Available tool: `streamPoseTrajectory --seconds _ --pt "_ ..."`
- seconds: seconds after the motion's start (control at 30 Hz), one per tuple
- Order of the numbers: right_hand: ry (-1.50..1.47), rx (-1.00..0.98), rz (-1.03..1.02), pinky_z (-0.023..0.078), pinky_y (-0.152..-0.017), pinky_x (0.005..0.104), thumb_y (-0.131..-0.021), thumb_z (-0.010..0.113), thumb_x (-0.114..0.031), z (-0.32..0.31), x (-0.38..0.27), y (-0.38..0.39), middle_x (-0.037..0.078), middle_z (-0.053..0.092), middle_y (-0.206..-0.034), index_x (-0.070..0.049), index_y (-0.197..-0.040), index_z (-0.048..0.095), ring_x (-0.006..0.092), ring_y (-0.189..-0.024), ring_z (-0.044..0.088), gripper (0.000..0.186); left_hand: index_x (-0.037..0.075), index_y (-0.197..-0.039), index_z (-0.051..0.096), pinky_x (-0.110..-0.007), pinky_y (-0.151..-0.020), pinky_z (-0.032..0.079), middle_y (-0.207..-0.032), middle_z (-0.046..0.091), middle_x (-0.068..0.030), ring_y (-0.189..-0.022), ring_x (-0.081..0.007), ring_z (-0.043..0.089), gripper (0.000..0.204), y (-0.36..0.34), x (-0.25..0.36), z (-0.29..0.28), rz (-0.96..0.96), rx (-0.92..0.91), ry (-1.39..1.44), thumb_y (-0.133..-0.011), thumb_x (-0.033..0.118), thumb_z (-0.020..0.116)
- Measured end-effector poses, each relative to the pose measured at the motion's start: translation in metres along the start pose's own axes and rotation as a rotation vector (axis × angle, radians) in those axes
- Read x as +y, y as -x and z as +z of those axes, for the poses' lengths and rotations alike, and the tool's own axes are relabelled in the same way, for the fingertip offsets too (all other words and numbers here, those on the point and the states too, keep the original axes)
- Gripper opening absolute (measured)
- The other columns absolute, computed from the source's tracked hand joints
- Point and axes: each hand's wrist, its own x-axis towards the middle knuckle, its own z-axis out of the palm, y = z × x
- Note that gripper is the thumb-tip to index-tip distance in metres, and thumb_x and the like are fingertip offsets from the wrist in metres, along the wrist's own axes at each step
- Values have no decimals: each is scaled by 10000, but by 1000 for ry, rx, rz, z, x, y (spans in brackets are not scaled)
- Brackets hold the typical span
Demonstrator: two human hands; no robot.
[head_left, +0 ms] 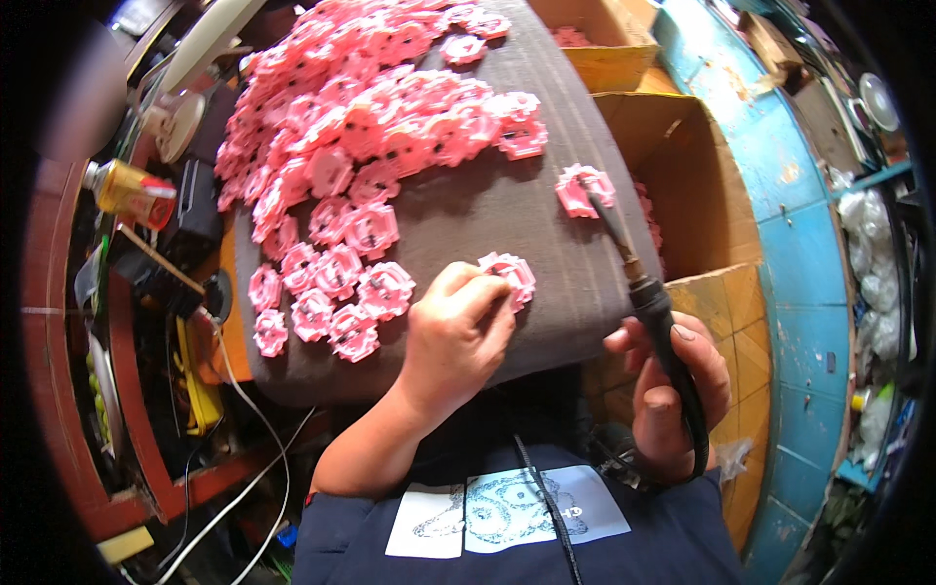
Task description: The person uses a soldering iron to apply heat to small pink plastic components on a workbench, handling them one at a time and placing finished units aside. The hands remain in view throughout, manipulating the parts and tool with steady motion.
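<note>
My left hand point(456, 327) is closed in a pinch at the near edge of a small pink plastic part point(512, 277) on the dark board. Its fingertips are partly hidden behind the knuckles. In my right hand point(704, 369) is a soldering iron point(655, 310) with a black handle, its cord hanging down past the wrist. The iron's thin tip points up and left, over or against another pink part point(580, 187) near the board's right edge; contact cannot be made out. A large heap of like pink parts point(390, 122), with dark bits in their middles, covers the board's far left.
Open cardboard boxes point(682, 146) stand right of the board point(439, 219), with pink parts inside. Beyond is a blue tiled surface point(804, 253). On the left are a yellow bottle point(132, 195), a black device point(195, 210) and a loose white cable point(283, 453).
</note>
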Motion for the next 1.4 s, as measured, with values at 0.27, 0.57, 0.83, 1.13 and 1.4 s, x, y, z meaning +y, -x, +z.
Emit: streamPoseTrajectory --seconds 0.27,0.57,0.83,1.13,1.4 --pt "-791 -463 -169 527 -757 339 -923 837 -277 46 -20 -55 115 697 -1036 43 -1251 647 211 -854 654 496 -15 -948 726 -311 -678 504 -876 640 -110 -756 -206 642 80 4 -11 -4 44 3 -68 -875 -48 727" --pt "-1270 -162 -193 489 -685 256 -843 930 -362 95 -36 -46 67 660 -1025 73 -1297 630 119 -820 587 696 -18 -985 730 -266 -670 496 -914 643 -82 -743 -145 624 137 0 -12 0 -1 -28 -10 -868 -89 722" --pt "-1331 -239 -67 501 -771 271 -882 905 -303 102 -35 -31 98 669 -1129 71 -1322 599 134 -897 587 654 -17 -987 733 -264 -664 496 -909 644 -75 -728 -146 616 120 0 -8 0 5 -22 -51 -877 -66 735" --pt "-1211 -394 -50 511 -824 292 -908 881 -288 94 -37 -40 107 676 -1214 69 -1338 570 155 -956 588 640 -19 -975 742 -262 -651 508 -914 661 -82 -708 -139 628 120 2 -1 -2 -43 -1 -51 -868 -72 740" --pt "-1325 -226 -8 516 -799 300 -910 879 -306 123 -34 -21 102 676 -1194 55 -1333 583 151 -948 583 630 -19 -975 740 -269 -644 518 -917 661 -90 -706 -146 644 128 0 1 -2 -24 -15 -76 -862 -79 747"
